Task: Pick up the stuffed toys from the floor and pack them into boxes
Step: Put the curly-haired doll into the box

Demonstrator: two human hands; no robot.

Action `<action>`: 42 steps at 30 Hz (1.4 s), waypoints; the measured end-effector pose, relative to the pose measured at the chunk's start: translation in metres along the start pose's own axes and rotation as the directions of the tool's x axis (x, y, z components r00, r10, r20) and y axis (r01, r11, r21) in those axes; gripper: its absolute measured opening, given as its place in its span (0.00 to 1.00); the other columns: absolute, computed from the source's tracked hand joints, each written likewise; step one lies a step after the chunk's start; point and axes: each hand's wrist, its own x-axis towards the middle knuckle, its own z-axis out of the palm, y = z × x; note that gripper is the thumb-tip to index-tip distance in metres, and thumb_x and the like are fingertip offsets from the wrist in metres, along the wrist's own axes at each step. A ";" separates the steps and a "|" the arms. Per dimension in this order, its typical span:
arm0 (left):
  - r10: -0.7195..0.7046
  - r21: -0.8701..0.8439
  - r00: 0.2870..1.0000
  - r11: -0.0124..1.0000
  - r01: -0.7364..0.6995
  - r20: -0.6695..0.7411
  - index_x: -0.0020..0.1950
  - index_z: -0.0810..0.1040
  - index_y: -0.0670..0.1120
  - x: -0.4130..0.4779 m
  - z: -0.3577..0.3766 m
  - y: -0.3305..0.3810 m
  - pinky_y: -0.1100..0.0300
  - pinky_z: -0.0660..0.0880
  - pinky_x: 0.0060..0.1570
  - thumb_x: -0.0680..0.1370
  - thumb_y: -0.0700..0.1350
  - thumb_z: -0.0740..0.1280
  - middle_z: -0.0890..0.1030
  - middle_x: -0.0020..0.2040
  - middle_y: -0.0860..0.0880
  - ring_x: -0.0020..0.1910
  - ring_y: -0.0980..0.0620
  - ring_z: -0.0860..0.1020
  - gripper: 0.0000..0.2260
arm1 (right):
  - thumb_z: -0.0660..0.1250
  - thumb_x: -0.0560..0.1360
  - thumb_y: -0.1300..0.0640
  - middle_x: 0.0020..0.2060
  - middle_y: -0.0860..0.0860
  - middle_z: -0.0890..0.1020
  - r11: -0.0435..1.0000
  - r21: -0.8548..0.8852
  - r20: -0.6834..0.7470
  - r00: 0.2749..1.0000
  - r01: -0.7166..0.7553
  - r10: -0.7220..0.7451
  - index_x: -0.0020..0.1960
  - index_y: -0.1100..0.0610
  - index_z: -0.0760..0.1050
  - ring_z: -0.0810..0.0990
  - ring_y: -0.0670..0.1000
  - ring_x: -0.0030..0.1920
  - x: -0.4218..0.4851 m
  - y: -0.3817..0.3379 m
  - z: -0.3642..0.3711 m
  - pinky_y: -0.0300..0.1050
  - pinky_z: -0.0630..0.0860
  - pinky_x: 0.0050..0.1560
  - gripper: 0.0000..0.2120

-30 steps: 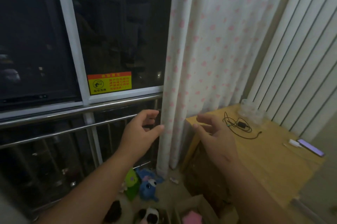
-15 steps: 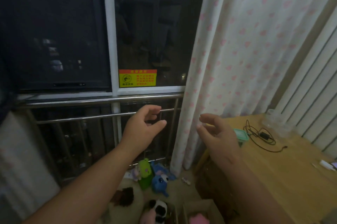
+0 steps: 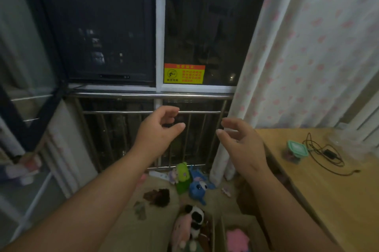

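Stuffed toys lie scattered on the floor [image 3: 127,225] below the steel railing [image 3: 143,95], and nobody is holding one. The dark window [image 3: 106,25] sits above that railing. A pink-spotted curtain [image 3: 297,67] hangs past the railing's right end, drawn aside so the glass is bare. Right of the railing stands the wooden counter [image 3: 320,206], tucked against the curtain.

Nearer to me than the railing, an open cardboard box [image 3: 220,231] has a bright pink plush [image 3: 238,238] inside. It stands close to the pile, so I'd judge packing needs only short reaches.

Both arms are raised in front of the railing. The left hand [image 3: 159,134] is level with the lower bar and the right hand [image 3: 242,145] is just right of it. Each grip is apart, fingers loosely curled round nothing, so I'd say they are poised to reach down rather than carrying.

At the railing's foot a green plush [image 3: 182,177] leans against a blue one [image 3: 198,187]. Nearer, beside the box's left wall, a panda [image 3: 195,215] lies on a pale pink plush [image 3: 181,230]. I cannot tell whether those two sit on the floor or in a second box. A dark brown furry heap [image 3: 158,196] lies out from the railing, left of the blue plush.

On the counter, right of the railing, sit a teal-lidded container [image 3: 296,149] and a coiled black cable [image 3: 328,155]. A yellow warning sticker [image 3: 184,73] is on the glass just above the railing.
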 end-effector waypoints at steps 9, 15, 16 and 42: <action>-0.039 0.064 0.999 0.997 0.040 -0.010 0.55 0.76 0.60 0.046 -0.095 -0.054 0.60 0.76 0.54 0.73 0.46 0.73 0.79 0.55 0.58 0.56 0.60 0.77 0.15 | 0.68 0.75 0.50 0.52 0.39 0.78 0.997 0.039 0.058 0.997 -0.060 0.057 0.61 0.46 0.74 0.77 0.37 0.51 0.042 -0.019 0.122 0.31 0.74 0.45 0.15; -0.078 0.077 0.997 0.994 0.079 -0.017 0.56 0.77 0.55 0.088 -0.143 -0.103 0.63 0.74 0.53 0.72 0.44 0.73 0.79 0.54 0.58 0.55 0.59 0.77 0.14 | 0.69 0.75 0.48 0.51 0.36 0.77 0.994 0.060 0.066 0.994 -0.091 0.087 0.60 0.42 0.74 0.77 0.34 0.49 0.071 -0.022 0.214 0.29 0.72 0.41 0.14; -0.094 0.076 0.995 0.993 0.095 -0.018 0.56 0.77 0.55 0.094 -0.148 -0.111 0.62 0.74 0.54 0.72 0.45 0.73 0.79 0.54 0.59 0.55 0.60 0.77 0.14 | 0.69 0.74 0.48 0.50 0.35 0.77 0.993 0.060 0.073 0.992 -0.104 0.100 0.60 0.42 0.74 0.77 0.34 0.49 0.074 -0.020 0.227 0.29 0.73 0.42 0.14; -0.495 0.211 0.857 0.862 0.462 0.144 0.49 0.75 0.60 0.268 -0.007 -0.531 0.67 0.73 0.49 0.73 0.45 0.73 0.77 0.49 0.64 0.51 0.66 0.76 0.12 | 0.70 0.74 0.47 0.56 0.41 0.79 0.864 -0.037 0.275 0.826 -0.502 0.491 0.59 0.44 0.77 0.77 0.39 0.55 0.209 0.364 0.454 0.31 0.74 0.49 0.14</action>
